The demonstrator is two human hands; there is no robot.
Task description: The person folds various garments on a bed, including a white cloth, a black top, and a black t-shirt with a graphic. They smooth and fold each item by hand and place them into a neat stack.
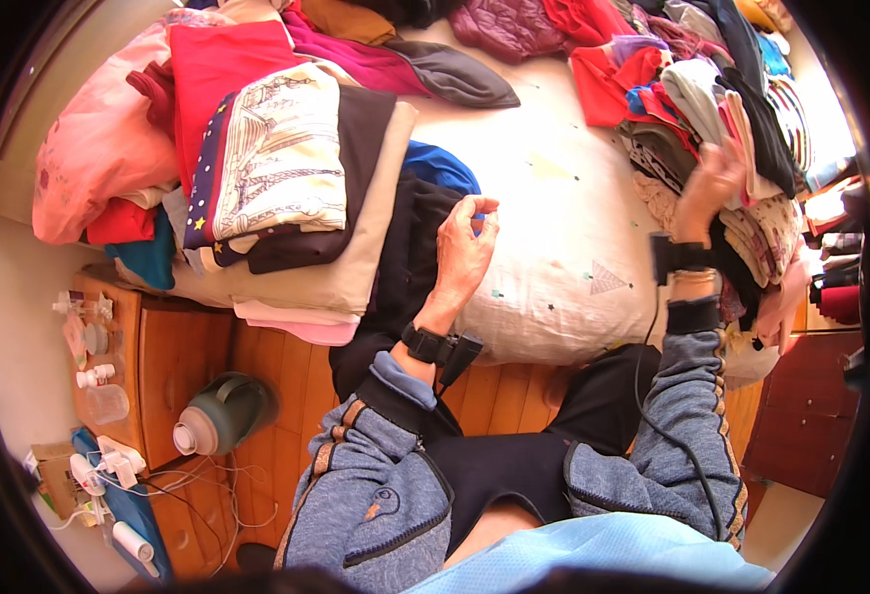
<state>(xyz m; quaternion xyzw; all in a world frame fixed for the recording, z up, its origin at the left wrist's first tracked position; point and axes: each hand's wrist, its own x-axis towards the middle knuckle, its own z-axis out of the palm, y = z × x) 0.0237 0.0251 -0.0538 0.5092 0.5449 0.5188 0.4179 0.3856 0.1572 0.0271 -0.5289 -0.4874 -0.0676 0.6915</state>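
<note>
My left hand [467,245] hovers with bent fingers beside dark folded trousers [405,245] and a blue cloth [442,167]; nothing shows in its grasp. To its left lies a tall folded pile topped by a cream printed cloth [283,156], with brown and beige cloths [383,200] below. At the right, my right hand [713,178] is blurred at a heap of clothes, close to a grey garment [695,93] and a black one [761,126]; whether it grips any cloth is unclear. Both wrists wear black straps with devices.
The bed's pale patterned sheet [554,297] lies between the piles. More garments [509,26] lie at the back. On the left are a wooden cabinet [182,371] with small bottles, a green flask [227,412] on the floor and loose cables [234,482]. A cable hangs from my right wrist.
</note>
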